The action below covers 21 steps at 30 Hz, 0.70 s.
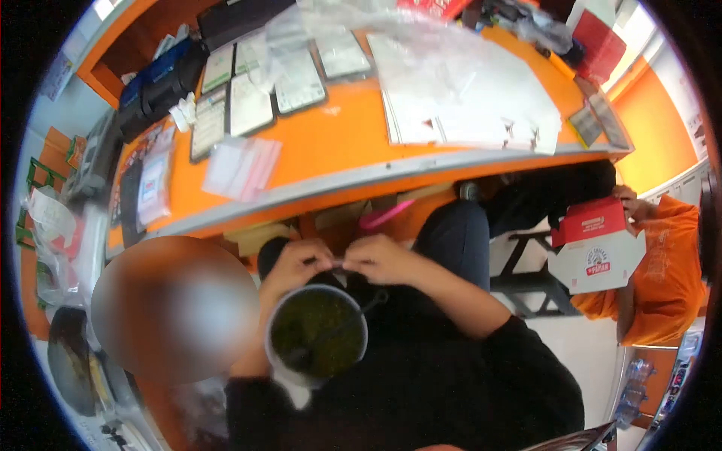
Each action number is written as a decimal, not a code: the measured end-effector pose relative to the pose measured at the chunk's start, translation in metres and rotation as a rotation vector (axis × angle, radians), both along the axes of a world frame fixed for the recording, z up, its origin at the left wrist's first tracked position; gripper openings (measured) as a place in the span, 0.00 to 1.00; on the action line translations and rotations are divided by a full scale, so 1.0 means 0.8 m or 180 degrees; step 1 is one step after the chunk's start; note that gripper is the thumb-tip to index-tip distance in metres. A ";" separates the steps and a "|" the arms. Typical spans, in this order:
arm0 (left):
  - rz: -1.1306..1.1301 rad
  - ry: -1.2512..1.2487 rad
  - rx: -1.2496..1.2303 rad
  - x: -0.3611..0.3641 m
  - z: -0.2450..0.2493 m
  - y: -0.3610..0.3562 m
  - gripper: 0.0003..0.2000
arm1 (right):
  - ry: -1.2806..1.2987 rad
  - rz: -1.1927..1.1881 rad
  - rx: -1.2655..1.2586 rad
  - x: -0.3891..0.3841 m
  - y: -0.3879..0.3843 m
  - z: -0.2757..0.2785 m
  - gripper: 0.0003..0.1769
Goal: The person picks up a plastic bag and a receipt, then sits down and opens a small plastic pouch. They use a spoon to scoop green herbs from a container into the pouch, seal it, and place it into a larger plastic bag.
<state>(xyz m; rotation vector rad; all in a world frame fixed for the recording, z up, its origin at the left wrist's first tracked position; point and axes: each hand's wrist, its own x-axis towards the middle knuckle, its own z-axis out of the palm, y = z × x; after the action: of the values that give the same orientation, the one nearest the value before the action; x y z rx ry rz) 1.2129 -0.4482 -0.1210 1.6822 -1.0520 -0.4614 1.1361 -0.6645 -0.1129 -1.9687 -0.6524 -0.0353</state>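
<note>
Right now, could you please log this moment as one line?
left hand: pinching small item | right hand: pinching same item | below: cup of green liquid

Spoon (pixel 353 319) in cup (pixel 268 332), binder (pixel 466 98) on counter (pixel 338 146) beyond, box (pixel 602 252) right

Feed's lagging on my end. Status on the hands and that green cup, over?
Both up: left hand and right hand pinch one small item, too small to identify. The cup sits just below them, green contents, dark utensil inside. Nothing in the way.

pinched item (pixel 338 263) too small, blurred patch (pixel 174 308)
</note>
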 end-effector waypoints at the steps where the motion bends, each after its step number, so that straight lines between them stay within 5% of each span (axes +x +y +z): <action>1: 0.0032 0.0020 0.0008 -0.002 0.002 0.000 0.03 | -0.0110 -0.0050 -0.0105 -0.002 -0.002 0.005 0.10; 8: 0.0224 0.0177 -0.0229 -0.005 0.021 -0.001 0.03 | -0.0983 -0.0337 -0.1066 -0.012 -0.019 0.062 0.02; 9: 0.0626 0.0800 -0.0457 -0.008 0.021 0.006 0.04 | -0.1019 -0.0321 -0.1080 -0.010 -0.022 0.076 0.02; 11: 0.0930 0.0811 -0.0767 -0.003 0.003 0.018 0.04 | -0.1752 -0.0778 -0.0364 0.002 -0.033 0.112 0.05; 13: 0.1232 0.0845 -0.1067 -0.002 -0.008 0.025 0.05 | -0.0506 -0.0670 0.0041 -0.001 -0.048 0.169 0.07; 16: 0.0871 0.1119 -0.0511 -0.007 -0.009 0.032 0.05 | -0.0831 -0.0958 -0.0171 0.024 -0.051 0.242 0.07; 18: 0.0556 0.0952 -0.0436 -0.003 -0.002 0.032 0.06 | -0.0291 -0.0789 -0.0180 0.041 -0.048 0.270 0.07; 21: 0.0430 0.1020 -0.1000 -0.011 0.019 0.024 0.09 | 0.0131 -0.0541 -0.0416 0.040 -0.021 0.260 0.06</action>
<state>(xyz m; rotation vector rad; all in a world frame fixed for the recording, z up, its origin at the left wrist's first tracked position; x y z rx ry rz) 1.2043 -0.4291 -0.1060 1.3375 -0.7284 -0.4354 1.1685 -0.6810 0.0952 -2.1413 -0.4694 -0.0572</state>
